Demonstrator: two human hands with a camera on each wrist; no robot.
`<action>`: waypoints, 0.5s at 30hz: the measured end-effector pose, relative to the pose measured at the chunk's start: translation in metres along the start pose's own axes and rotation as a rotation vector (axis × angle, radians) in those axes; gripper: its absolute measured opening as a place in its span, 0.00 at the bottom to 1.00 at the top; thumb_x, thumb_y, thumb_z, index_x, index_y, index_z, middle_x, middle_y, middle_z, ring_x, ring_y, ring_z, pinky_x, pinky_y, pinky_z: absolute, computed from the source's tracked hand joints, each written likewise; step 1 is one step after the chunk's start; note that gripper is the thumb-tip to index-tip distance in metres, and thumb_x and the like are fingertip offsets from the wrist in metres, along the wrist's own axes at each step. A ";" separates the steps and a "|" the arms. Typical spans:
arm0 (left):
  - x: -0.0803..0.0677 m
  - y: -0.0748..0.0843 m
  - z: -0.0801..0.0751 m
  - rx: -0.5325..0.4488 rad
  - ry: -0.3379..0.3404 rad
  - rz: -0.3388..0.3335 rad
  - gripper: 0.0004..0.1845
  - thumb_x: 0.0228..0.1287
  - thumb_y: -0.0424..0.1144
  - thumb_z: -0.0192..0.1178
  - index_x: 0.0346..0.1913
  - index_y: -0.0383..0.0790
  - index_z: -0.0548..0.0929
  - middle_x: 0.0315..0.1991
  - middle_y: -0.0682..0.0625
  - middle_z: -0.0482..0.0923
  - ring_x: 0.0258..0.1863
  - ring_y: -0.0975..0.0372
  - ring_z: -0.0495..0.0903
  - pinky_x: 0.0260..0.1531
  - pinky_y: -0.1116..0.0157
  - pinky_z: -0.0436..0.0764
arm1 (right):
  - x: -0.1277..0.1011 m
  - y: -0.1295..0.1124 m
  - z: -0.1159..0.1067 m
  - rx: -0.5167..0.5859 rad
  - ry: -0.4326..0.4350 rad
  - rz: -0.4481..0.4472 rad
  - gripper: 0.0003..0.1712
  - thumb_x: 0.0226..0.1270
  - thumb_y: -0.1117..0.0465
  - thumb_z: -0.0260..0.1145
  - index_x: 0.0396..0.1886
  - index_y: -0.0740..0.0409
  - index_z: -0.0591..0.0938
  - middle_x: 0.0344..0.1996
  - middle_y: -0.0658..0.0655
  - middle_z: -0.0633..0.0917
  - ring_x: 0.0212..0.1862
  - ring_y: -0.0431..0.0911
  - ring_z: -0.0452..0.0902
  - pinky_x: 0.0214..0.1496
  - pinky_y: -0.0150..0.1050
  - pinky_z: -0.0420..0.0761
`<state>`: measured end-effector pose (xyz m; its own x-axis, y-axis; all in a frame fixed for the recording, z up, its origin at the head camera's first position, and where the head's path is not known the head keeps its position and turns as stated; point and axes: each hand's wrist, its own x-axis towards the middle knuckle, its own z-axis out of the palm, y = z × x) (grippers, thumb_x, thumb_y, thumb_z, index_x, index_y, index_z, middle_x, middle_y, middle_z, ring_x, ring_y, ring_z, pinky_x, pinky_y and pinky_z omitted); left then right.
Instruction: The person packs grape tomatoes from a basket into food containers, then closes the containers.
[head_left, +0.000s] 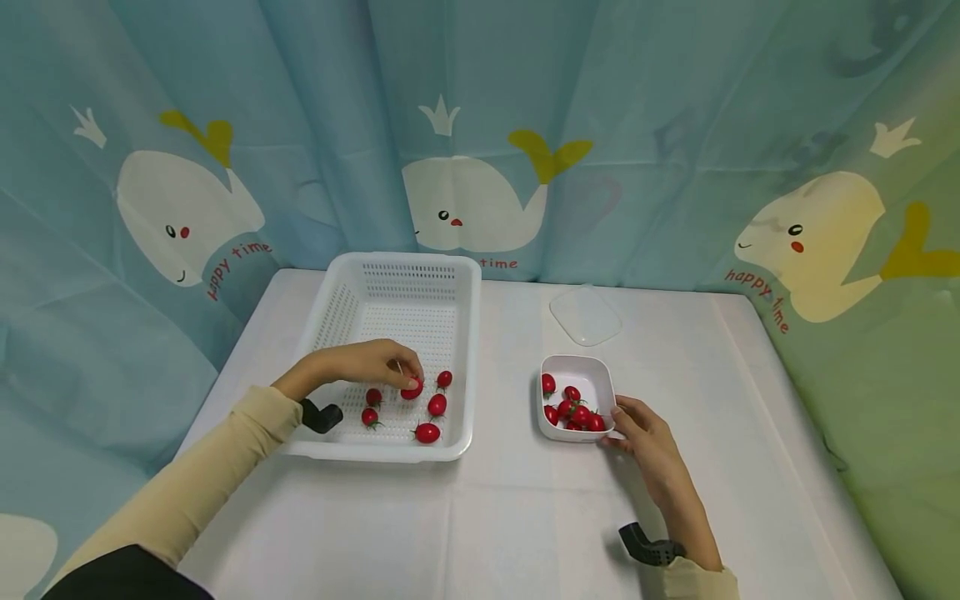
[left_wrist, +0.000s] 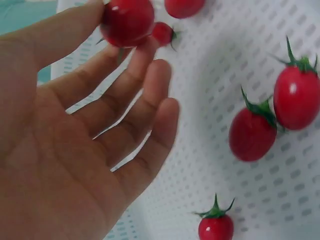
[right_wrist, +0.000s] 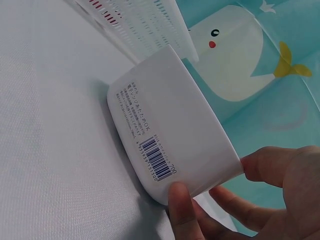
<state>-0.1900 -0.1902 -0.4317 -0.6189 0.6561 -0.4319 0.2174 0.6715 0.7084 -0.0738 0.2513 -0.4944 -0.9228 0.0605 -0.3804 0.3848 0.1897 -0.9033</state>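
Head view: a clear plastic lid (head_left: 586, 315) lies on the white table (head_left: 525, 517) behind a small white square bowl (head_left: 576, 369) of red cherry tomatoes (head_left: 576, 410). The left hand (head_left: 360, 364) pinches one glossy red cherry tomato (head_left: 411, 389) inside the white perforated plastic basket (head_left: 397, 283), just above its floor, five loose tomatoes nearby. Left wrist view: thumb and forefinger pinch the tomato (left_wrist: 127, 21), the other fingers (left_wrist: 150, 115) loosely spread. Right wrist view: the right hand (right_wrist: 260, 195) grips the bowl's corner (right_wrist: 170, 140), thumb (right_wrist: 182, 210) on its wall.
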 end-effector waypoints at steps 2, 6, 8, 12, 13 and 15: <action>0.000 0.001 -0.001 -0.037 0.034 -0.013 0.09 0.73 0.44 0.63 0.51 0.47 0.87 0.43 0.52 0.86 0.46 0.59 0.81 0.52 0.59 0.80 | 0.000 0.000 0.000 0.001 0.000 0.001 0.29 0.85 0.55 0.53 0.76 0.66 0.66 0.71 0.68 0.71 0.47 0.34 0.79 0.49 0.26 0.84; 0.000 0.002 -0.002 -0.131 0.111 -0.040 0.13 0.75 0.46 0.62 0.55 0.46 0.86 0.47 0.49 0.85 0.48 0.55 0.81 0.55 0.52 0.82 | 0.000 0.000 0.000 -0.004 -0.001 0.005 0.30 0.85 0.54 0.53 0.77 0.66 0.65 0.73 0.68 0.70 0.47 0.34 0.79 0.49 0.26 0.84; 0.001 0.003 -0.003 -0.181 0.145 -0.038 0.16 0.76 0.47 0.61 0.58 0.43 0.85 0.49 0.47 0.85 0.49 0.52 0.82 0.58 0.47 0.81 | 0.000 0.000 0.000 -0.006 -0.001 0.006 0.30 0.85 0.54 0.53 0.77 0.65 0.65 0.73 0.68 0.70 0.47 0.34 0.79 0.49 0.26 0.84; 0.002 0.008 -0.004 -0.266 0.200 -0.044 0.20 0.77 0.49 0.59 0.62 0.40 0.82 0.53 0.44 0.84 0.52 0.49 0.81 0.62 0.43 0.80 | 0.000 0.001 0.000 -0.008 0.001 0.007 0.30 0.85 0.54 0.53 0.77 0.65 0.65 0.73 0.68 0.70 0.47 0.34 0.80 0.49 0.26 0.84; 0.002 0.009 -0.004 -0.292 0.213 -0.051 0.21 0.77 0.50 0.59 0.63 0.40 0.82 0.53 0.44 0.84 0.53 0.49 0.81 0.62 0.44 0.80 | 0.000 0.001 0.000 -0.010 0.002 0.007 0.30 0.85 0.54 0.53 0.77 0.65 0.65 0.73 0.68 0.70 0.47 0.34 0.80 0.49 0.26 0.84; 0.003 0.013 -0.005 -0.342 0.239 -0.064 0.23 0.78 0.51 0.58 0.64 0.39 0.81 0.55 0.43 0.83 0.55 0.47 0.80 0.64 0.44 0.79 | 0.000 0.001 0.000 -0.016 0.005 0.008 0.30 0.85 0.54 0.53 0.77 0.65 0.65 0.73 0.68 0.70 0.47 0.35 0.80 0.49 0.26 0.84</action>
<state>-0.1930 -0.1811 -0.4216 -0.7897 0.4911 -0.3677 -0.0653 0.5287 0.8463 -0.0732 0.2511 -0.4950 -0.9197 0.0670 -0.3868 0.3921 0.2053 -0.8967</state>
